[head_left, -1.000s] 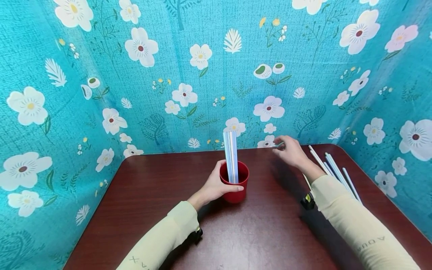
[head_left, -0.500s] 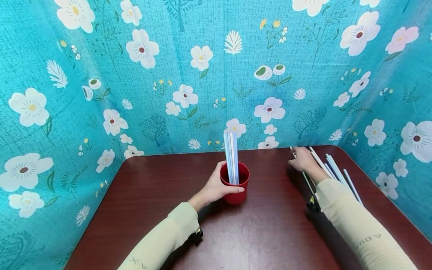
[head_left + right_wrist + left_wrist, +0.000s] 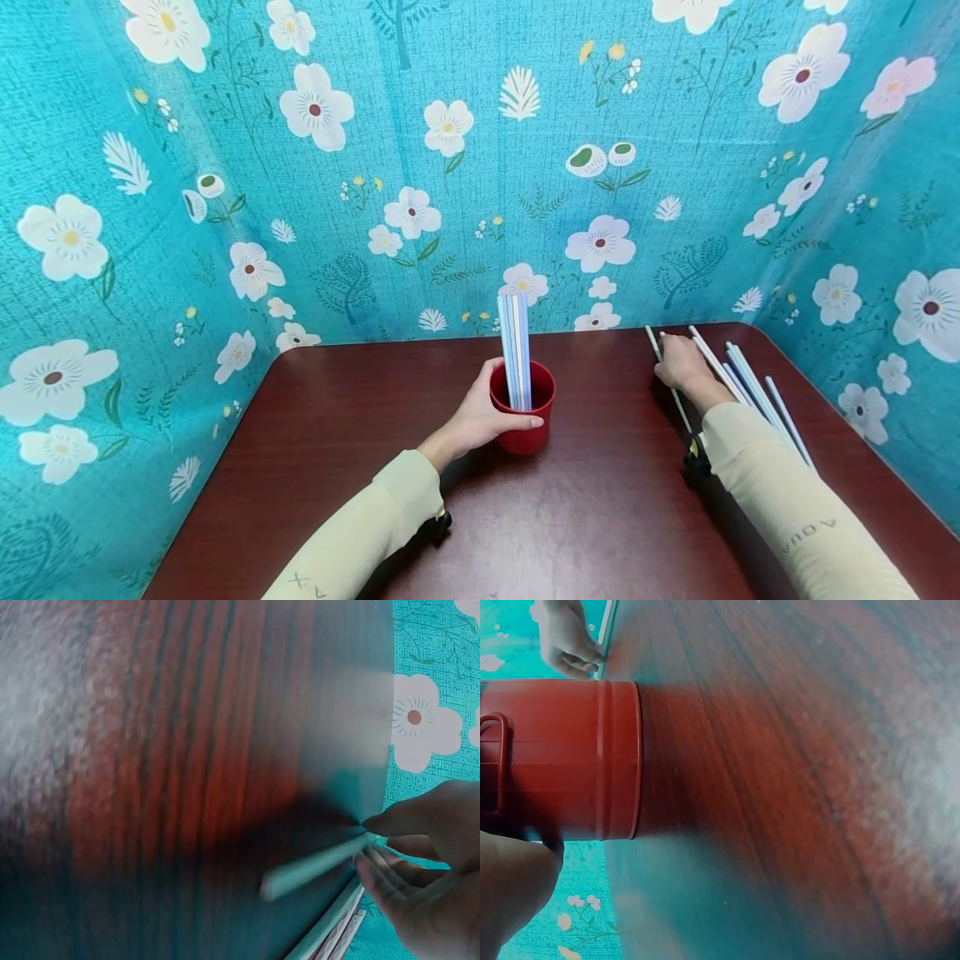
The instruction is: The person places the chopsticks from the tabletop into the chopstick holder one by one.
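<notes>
My left hand (image 3: 474,412) grips the side of a red bucket (image 3: 525,437), its thumb lying across the front below the rim. Several slim blue and white straw-like sticks (image 3: 514,350) stand in the bucket, their tops well above the rim. In the left wrist view, the bucket's wall (image 3: 562,765) stands on the table. To the right, my right hand (image 3: 684,367) is low over the tabletop among loose sticks. The right wrist view shows its thumb and fingertips pinching a pale stick (image 3: 315,866) whose near end is blurred.
More pale sticks (image 3: 765,408) lie side by side on the right, partly hidden under the right sleeve (image 3: 795,500). The dark wood table (image 3: 360,392) ends at a flowered blue curtain (image 3: 450,208) around its back and sides.
My right hand has moved right and down from near the table's back edge to the loose sticks. My left hand and the bucket have stayed in place.
</notes>
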Action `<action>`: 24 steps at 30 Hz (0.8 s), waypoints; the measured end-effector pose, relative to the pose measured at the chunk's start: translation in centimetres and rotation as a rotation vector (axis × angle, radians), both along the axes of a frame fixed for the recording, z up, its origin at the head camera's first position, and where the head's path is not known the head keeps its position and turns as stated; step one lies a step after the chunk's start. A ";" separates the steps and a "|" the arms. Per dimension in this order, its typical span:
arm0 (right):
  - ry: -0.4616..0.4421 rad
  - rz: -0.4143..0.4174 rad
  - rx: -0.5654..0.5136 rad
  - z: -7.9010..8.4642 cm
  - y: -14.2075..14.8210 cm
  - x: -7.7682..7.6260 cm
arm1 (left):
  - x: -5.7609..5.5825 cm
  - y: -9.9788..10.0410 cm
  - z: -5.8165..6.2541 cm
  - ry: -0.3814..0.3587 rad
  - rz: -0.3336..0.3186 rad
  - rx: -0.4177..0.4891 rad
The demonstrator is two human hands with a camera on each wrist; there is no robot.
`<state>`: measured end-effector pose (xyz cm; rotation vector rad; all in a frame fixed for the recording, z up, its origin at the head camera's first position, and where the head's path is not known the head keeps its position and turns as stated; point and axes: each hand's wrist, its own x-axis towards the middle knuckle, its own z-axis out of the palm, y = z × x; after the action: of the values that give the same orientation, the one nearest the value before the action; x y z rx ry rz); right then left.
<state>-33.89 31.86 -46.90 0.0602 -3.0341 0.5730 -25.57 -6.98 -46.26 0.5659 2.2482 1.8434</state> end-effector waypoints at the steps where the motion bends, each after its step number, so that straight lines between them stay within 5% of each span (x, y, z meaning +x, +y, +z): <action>1: -0.010 -0.008 -0.004 0.0 0.0 0.0 | 0.0 0.0 0.0 0.000 0.001 -0.001; 11: -0.137 -0.005 -0.008 1.2 -1.1 0.2 | 0.0 0.1 0.1 0.007 -0.003 -0.002; 24: -0.154 -0.004 0.027 0.9 -1.8 -0.8 | 0.1 0.0 0.1 -0.003 -0.005 0.001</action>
<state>-34.73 30.07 -45.97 0.0122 -3.1903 0.5609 -25.49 -6.94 -46.20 0.5687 2.2417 1.8423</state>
